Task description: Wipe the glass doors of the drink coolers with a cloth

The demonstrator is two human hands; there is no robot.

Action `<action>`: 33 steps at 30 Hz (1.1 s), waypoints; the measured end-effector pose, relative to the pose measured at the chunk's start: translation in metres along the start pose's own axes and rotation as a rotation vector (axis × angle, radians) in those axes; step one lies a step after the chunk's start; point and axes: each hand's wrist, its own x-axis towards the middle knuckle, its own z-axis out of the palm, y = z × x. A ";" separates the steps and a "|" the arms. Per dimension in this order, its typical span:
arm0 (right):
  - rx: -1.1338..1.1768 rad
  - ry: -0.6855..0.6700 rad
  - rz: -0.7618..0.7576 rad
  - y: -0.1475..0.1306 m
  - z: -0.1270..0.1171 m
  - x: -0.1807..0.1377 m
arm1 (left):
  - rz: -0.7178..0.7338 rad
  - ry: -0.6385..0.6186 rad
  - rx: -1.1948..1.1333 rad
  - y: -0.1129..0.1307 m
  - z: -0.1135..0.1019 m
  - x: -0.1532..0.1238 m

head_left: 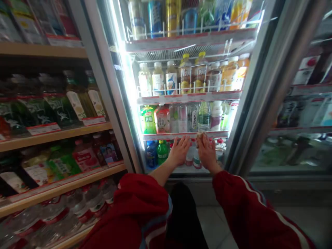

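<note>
My left hand (179,151) reaches out at the lower part of a lit drinks cooler, its fingers stretched and slightly apart, holding nothing. Beside it, my right hand (206,154) has its fingers over a small crumpled brownish cloth (201,136). Both hands are level with the red-and-white price strip (171,136) below the third row of bottles. Whether they touch the strip or a glass pane in front of it, I cannot tell. Past the hands, the bottom row includes a green bottle (162,152) and a blue bottle (151,154); other bottles there are partly hidden.
Wooden shelves (62,136) with packed drink bottles stand close on the left. The cooler's metal frame (267,86) rises at the right, with another glass-fronted cooler past it. My knee (183,211) is below my hands, above a tiled floor (215,224).
</note>
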 end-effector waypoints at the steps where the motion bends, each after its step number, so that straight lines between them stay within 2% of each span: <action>1: -0.007 -0.003 -0.025 -0.001 0.000 -0.005 | 0.014 0.001 0.001 0.002 0.000 0.002; 4: -0.039 0.008 -0.023 0.007 0.000 -0.005 | 0.032 0.027 0.004 0.007 0.002 0.010; 8: -0.095 0.096 0.129 0.032 -0.006 0.014 | 0.037 0.047 -0.004 0.014 0.005 0.020; 10: -0.116 0.100 0.147 0.039 -0.009 0.015 | 0.052 0.041 -0.013 0.019 0.005 0.025; 17: -0.078 0.020 -0.039 0.038 -0.009 -0.022 | 0.111 0.006 -0.040 0.037 0.000 0.039; 24: -0.127 0.096 0.193 0.077 -0.017 0.003 | 0.125 -0.025 -0.018 0.041 0.001 0.049; 26: -0.105 0.074 0.179 0.075 -0.015 0.000 | 0.124 -0.018 -0.014 0.042 0.004 0.051; 31: -0.072 0.011 0.028 0.058 -0.008 -0.020 | 0.150 0.033 -0.014 0.049 0.010 0.055; 33: -0.075 0.014 0.059 0.063 -0.009 -0.019 | 0.155 0.032 -0.026 0.050 0.009 0.056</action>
